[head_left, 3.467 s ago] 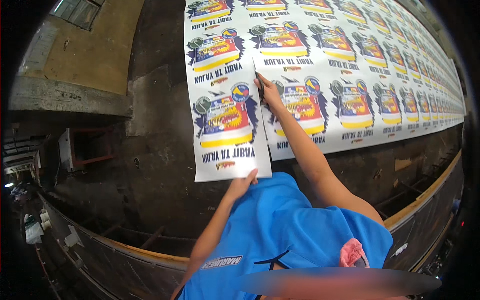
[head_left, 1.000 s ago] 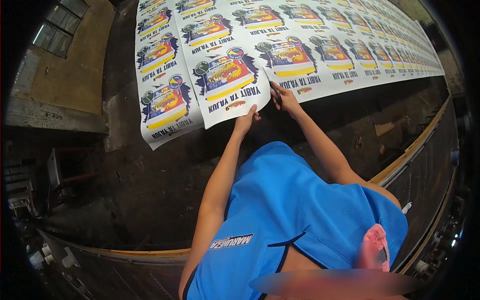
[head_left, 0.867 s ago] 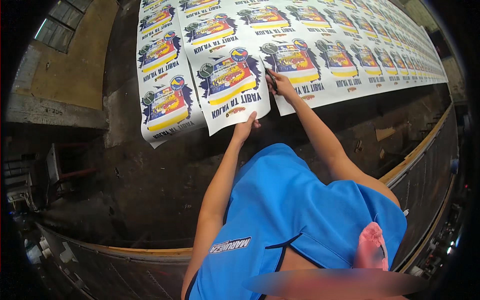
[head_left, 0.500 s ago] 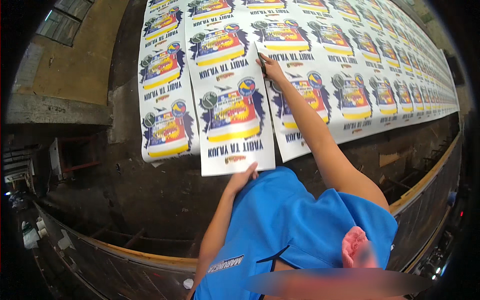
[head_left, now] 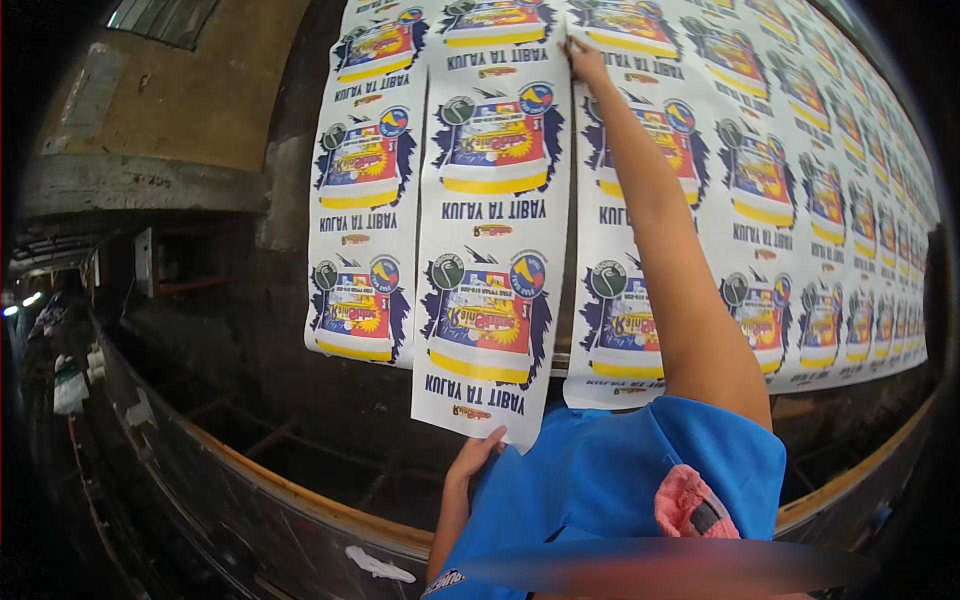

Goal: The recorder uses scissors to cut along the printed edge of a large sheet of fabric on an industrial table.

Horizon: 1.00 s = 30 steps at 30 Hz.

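Observation:
A long printed paper strip (head_left: 482, 235), repeating an upside-down logo in yellow, red and blue, runs toward me, separated by a slit from a broad printed sheet (head_left: 755, 180). Another narrow strip (head_left: 365, 160) lies to its left. At the far end of the slit, my right hand (head_left: 586, 62) is closed on dark scissors (head_left: 570, 46), which are small and mostly hidden by the fingers. My left hand (head_left: 480, 448) pinches the near end of the middle strip, in front of my blue shirt. My right forearm stretches across the sheet, hiding part of the prints.
A long dark barrier with a wooden edge (head_left: 268, 480) curves along the near side, with a white scrap (head_left: 375, 563) on it. At left are a concrete ledge (head_left: 140, 195), a window (head_left: 165, 18) and a reddish metal frame (head_left: 195, 285). A pink cloth (head_left: 685, 495) sits on my chest.
My right hand with the scissors has moved forward along the slit, which now reaches farther up the sheet. My left hand still holds the strip's near end, now lower in view.

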{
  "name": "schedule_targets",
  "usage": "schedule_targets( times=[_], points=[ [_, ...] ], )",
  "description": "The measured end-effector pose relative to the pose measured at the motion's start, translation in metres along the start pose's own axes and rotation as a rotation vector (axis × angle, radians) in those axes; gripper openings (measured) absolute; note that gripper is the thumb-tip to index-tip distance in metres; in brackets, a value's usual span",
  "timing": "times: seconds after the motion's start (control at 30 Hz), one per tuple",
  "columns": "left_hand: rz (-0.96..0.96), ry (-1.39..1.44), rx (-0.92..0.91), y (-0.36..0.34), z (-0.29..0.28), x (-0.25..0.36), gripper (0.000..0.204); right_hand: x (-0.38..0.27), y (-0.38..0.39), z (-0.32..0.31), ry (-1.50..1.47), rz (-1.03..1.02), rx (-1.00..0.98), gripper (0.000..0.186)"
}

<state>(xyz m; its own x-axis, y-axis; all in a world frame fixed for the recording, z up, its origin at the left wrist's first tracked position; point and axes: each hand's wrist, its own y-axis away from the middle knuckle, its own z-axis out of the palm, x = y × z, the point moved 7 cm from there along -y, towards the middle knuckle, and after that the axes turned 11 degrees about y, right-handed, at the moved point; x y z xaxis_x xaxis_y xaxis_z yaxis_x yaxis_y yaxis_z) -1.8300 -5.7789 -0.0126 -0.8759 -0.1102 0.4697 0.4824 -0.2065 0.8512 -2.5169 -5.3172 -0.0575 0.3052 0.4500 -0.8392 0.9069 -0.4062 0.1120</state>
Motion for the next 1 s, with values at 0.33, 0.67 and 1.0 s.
schedule_targets(
  times=[0.33, 0.67, 1.0],
  points=[
    [-0.070, -0.270, 0.029, 0.007, -0.010, 0.001, 0.048, -0.016, 0.055, -0.028, 0.020, -0.215, 0.177, 0.071],
    [0.505, -0.649, 0.403, -0.023, -0.039, 0.185, 0.030, -0.004, 0.182, -0.052, 0.717, -0.525, 0.230, 0.068],
    [0.549, -1.231, 0.684, -0.128, -0.022, 0.222, 0.094, -0.006, 0.191, -0.050, 0.678, -0.521, 0.243, 0.067]
  ],
)
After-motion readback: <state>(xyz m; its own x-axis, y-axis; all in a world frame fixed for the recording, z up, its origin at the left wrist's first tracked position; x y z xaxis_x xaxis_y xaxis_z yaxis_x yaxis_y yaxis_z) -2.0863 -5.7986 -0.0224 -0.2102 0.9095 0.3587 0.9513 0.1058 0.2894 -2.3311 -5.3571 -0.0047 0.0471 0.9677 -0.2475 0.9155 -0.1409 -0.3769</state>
